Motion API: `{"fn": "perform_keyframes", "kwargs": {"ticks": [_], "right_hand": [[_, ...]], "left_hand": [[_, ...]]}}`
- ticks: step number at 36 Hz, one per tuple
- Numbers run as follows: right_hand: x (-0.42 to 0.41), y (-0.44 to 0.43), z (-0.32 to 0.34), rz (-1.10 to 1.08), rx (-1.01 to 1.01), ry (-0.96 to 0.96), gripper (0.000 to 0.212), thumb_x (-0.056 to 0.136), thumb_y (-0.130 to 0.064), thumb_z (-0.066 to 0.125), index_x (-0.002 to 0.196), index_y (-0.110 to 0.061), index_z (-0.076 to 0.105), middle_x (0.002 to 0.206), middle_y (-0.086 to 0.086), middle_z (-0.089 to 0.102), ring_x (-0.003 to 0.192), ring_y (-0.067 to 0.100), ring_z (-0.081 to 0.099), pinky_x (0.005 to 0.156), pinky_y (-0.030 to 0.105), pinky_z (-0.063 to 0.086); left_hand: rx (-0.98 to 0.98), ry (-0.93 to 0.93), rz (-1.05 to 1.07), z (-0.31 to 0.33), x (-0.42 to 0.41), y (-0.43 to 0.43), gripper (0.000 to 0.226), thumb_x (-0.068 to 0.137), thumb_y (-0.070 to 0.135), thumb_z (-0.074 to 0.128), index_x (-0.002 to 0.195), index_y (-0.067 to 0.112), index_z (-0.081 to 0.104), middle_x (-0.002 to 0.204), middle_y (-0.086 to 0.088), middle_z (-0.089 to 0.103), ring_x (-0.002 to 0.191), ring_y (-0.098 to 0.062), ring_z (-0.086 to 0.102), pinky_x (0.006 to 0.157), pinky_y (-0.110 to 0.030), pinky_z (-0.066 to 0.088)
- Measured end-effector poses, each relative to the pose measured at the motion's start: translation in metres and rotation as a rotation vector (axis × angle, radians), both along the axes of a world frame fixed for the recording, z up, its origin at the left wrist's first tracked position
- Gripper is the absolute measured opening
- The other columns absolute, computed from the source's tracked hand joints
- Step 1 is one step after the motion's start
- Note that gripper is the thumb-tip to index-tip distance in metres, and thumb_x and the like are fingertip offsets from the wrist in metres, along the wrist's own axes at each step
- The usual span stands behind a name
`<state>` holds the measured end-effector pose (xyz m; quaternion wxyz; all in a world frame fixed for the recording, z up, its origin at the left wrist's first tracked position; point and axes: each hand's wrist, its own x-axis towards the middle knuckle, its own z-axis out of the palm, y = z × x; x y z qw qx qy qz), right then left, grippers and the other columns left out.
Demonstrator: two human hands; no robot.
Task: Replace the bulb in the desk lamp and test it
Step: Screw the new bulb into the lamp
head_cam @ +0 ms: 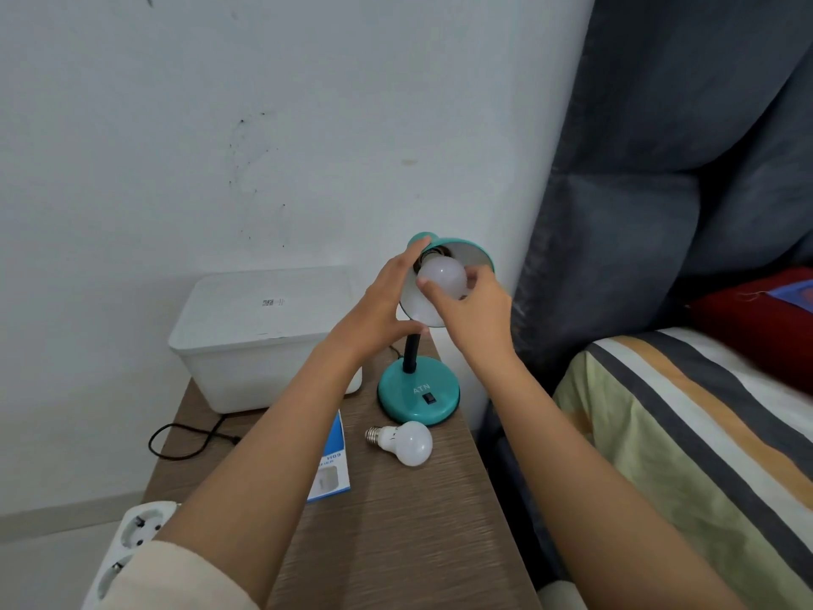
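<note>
A teal desk lamp stands on a wooden bedside table, its round base (418,396) carrying a black switch. Its shade (473,254) is tilted up towards me. My left hand (382,308) grips the shade's left rim and back. My right hand (473,312) has its fingers closed around a white bulb (441,275) that sits inside the shade at the socket. The bulb is unlit. A second white bulb (407,441) lies on its side on the table in front of the lamp base, screw cap pointing left.
A white lidded box (264,336) sits at the table's back left. A blue and white bulb carton (332,466) lies under my left forearm. A white power strip (132,539) is at the front left, a black cord (184,438) behind it. A bed (686,416) adjoins on the right.
</note>
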<state>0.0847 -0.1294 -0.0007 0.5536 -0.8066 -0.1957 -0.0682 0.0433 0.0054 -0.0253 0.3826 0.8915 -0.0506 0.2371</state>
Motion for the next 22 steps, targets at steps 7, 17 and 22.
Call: {"fn": "perform_keyframes", "kwargs": {"ticks": [7,17,22], "right_hand": [[-0.001,0.001,-0.007,-0.018,-0.063,-0.204,0.056,0.072,-0.036,0.073,0.118,-0.013,0.052,0.114,0.006,0.059,0.103,0.02,0.056,0.085,0.037,0.052],[0.002,0.002,0.0,-0.015,-0.009,-0.142,0.054,0.073,-0.027,0.075,0.12,-0.013,0.053,0.121,0.006,0.057,0.112,0.02,0.052,0.086,0.023,0.04],[0.003,-0.004,0.006,0.047,-0.275,-0.366,0.057,0.075,0.0,0.066,0.129,-0.014,0.052,0.131,0.008,0.05,0.122,0.024,0.047,0.092,0.019,0.034]], "left_hand": [[-0.003,0.0,0.004,0.0,-0.001,-0.001,0.106,0.07,0.004,0.078,0.133,0.052,0.009,0.137,0.019,0.027,0.121,0.014,0.026,0.096,0.004,0.023],[-0.014,0.015,0.011,0.005,-0.001,-0.005,0.105,0.069,0.005,0.079,0.136,0.048,0.01,0.142,0.011,0.031,0.122,0.007,0.029,0.103,-0.018,0.03],[-0.004,0.02,0.007,0.007,-0.004,-0.003,0.106,0.066,0.003,0.079,0.14,0.043,0.015,0.137,0.018,0.032,0.124,0.001,0.034,0.106,-0.03,0.039]]}}
